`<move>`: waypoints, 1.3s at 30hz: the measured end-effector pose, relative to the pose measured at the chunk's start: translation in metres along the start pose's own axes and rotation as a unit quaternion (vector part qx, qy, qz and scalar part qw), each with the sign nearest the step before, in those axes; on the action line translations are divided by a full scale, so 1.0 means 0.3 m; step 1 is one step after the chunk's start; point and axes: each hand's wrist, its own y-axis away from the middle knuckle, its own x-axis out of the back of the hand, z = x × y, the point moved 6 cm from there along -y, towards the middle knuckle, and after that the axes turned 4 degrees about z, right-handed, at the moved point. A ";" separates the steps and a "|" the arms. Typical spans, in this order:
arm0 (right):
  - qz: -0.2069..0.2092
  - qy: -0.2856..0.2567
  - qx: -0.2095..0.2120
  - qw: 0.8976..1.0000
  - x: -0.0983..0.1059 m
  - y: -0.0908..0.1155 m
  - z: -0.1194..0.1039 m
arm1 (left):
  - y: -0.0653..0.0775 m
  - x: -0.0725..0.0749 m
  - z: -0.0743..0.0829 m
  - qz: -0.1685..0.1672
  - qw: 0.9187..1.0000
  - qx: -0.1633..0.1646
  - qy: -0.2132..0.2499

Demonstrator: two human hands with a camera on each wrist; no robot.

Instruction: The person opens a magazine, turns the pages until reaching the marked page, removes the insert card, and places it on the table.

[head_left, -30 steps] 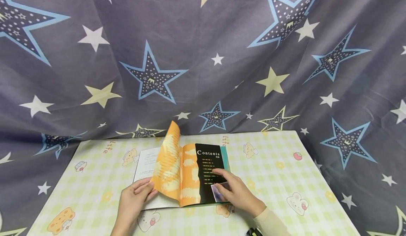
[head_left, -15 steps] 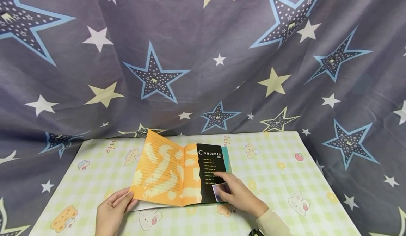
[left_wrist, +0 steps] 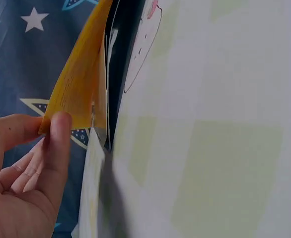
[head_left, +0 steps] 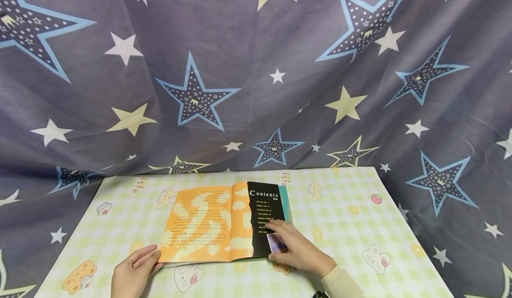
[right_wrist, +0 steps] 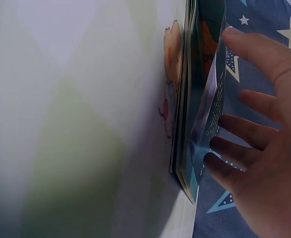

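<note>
Spread book (head_left: 231, 223) on counter (head_left: 340, 213), six o'clock; left hand (head_left: 134, 271) pinches orange page (head_left: 196, 227) at its seven o'clock corner; right hand (head_left: 298, 247), fingers loose, touches black page (head_left: 261, 244), four o'clock; pages likely light, floppy, easily creased, maybe slick; grip outer corners gently

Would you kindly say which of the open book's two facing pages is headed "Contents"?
The right page, with the black panel; the left page is orange and pale yellow.

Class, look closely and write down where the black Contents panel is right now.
In the head view, the black Contents panel lies on the right side of the open book, with the right hand over its lower right part.
</note>
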 end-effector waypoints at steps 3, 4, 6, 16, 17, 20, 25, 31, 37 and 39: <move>-0.010 0.013 -0.003 1.000 -0.010 -0.001 0.000 | -0.004 0.005 0.006 0.010 0.999 -0.016 -0.036; -0.013 0.017 -0.004 1.000 -0.013 -0.001 0.000 | -0.005 0.007 0.009 0.016 0.998 -0.021 -0.048; -0.019 0.026 -0.005 0.999 -0.019 -0.003 -0.001 | -0.007 0.008 0.017 0.025 0.997 -0.034 -0.067; -0.027 0.043 0.001 0.999 -0.027 -0.007 -0.002 | -0.011 -0.025 0.039 0.023 0.998 -0.047 -0.040; -0.027 0.047 0.002 0.999 -0.027 -0.008 -0.001 | -0.012 -0.031 0.041 0.022 0.998 -0.046 -0.035; -0.026 0.054 0.003 0.998 -0.024 -0.009 -0.003 | -0.012 -0.047 0.048 0.020 0.998 -0.048 -0.025; -0.028 0.058 -0.014 0.998 -0.012 -0.007 0.003 | -0.004 -0.070 0.068 0.007 0.998 -0.061 -0.002; -0.001 0.030 -0.026 0.999 0.029 -0.003 0.017 | 0.012 -0.102 0.100 -0.029 0.996 -0.076 0.027; 0.057 -0.020 -0.042 0.997 0.072 -0.004 0.038 | 0.033 -0.151 0.123 -0.076 0.993 -0.089 0.028; 0.082 -0.030 -0.042 0.995 0.083 -0.007 0.041 | 0.040 -0.169 0.129 -0.087 0.991 -0.097 0.024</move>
